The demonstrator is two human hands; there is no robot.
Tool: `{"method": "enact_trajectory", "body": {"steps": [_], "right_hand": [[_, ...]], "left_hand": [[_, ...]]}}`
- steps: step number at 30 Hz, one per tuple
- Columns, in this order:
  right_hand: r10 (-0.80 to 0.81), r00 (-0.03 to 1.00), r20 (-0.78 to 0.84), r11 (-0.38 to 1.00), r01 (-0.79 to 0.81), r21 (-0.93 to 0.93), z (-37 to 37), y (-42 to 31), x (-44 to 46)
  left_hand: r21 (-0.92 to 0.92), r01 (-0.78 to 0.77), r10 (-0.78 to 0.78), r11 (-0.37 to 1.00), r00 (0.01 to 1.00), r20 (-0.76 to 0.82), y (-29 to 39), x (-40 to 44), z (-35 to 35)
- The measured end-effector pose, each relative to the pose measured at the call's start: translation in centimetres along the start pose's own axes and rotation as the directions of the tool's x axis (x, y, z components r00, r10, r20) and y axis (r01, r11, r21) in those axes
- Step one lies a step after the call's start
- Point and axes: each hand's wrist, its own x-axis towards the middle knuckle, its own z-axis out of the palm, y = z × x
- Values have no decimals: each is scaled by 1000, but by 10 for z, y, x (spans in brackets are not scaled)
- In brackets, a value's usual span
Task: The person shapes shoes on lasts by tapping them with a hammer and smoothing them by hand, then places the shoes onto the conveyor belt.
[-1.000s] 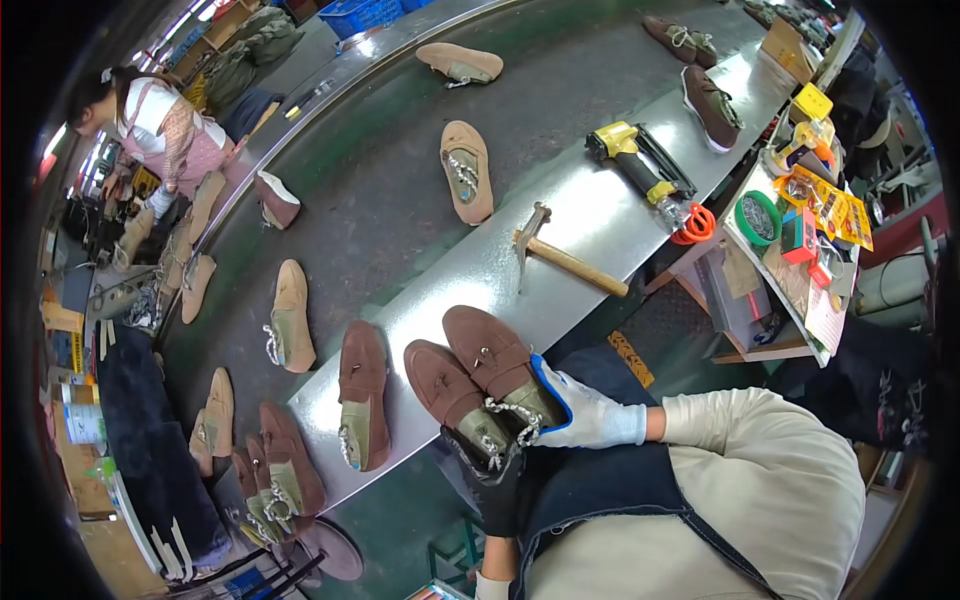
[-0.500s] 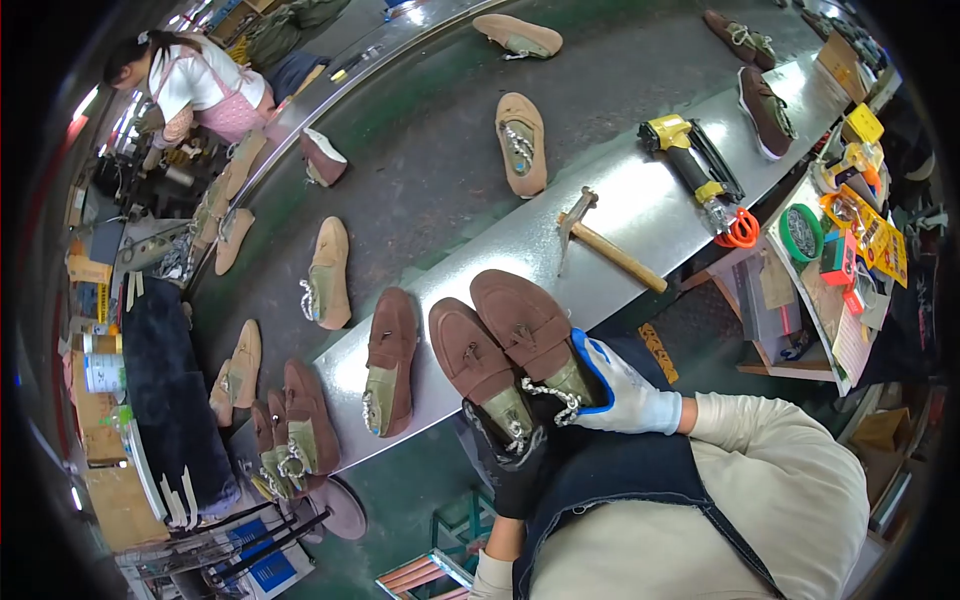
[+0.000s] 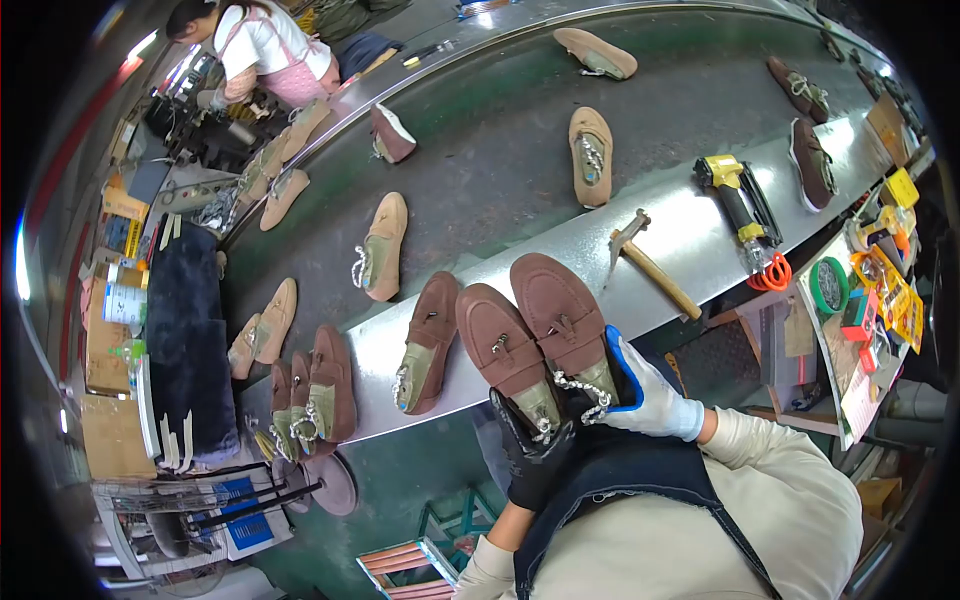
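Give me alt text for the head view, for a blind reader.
A left hand gloved in black and a right hand in white and blue hold two brown loafers near a metal ledge. A hammer and yellow power tool lie rightward, with tan shoes on the dark surface beyond.

A shoe workshop — loafers, a hammer, a bench — perhaps dim machinery behind.

so there's a wooden-handled hammer on the desk, a yellow-and-black nail gun with a coiled orange hose, a green tub further right, plus a co-worker in a pink apron
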Motion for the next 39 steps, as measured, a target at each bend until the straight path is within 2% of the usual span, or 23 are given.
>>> {"method": "enact_trajectory", "body": {"steps": [3,8,18,19,20,21,23,24,26,28,32,33,39], "right_hand": [[5,1000,1,1000,-5,-16,-1,-4,7],[90,996,17,994,-91,65,-5,-9,30],[43,983,-180,990,-18,137,-34,-7,102],[18,981,-192,993,5,120,-37,-7,104],[1,979,-202,994,21,106,-39,-6,101],[18,978,-209,993,7,117,-41,-10,93],[-23,984,-175,994,41,103,-52,-15,86],[-38,987,-158,993,54,101,-57,-16,81],[-51,994,-98,992,62,113,-60,-17,61],[-7,999,-51,985,15,173,-47,-15,38],[88,995,35,950,-95,297,-28,-12,-12],[119,991,57,944,-130,304,-21,-8,-27],[263,961,91,940,-276,203,20,13,-87]], "left_hand": [[1,-4,4,1000,1000,0,-1,4,-1],[-57,92,-91,994,995,30,6,29,-3],[-397,212,-167,893,975,146,-42,296,6],[-92,220,-197,971,958,208,-45,334,16],[222,193,-249,956,933,259,-48,366,26],[231,193,-254,954,927,275,-34,354,25],[-192,116,-58,975,957,283,0,342,22],[-392,77,31,917,964,263,15,334,21],[-728,25,148,685,974,173,38,302,20],[-745,105,110,659,966,233,28,265,25],[-823,302,141,481,900,413,12,190,41],[-819,331,110,468,898,426,5,172,45],[-764,571,-38,300,808,588,-25,100,64]]}}
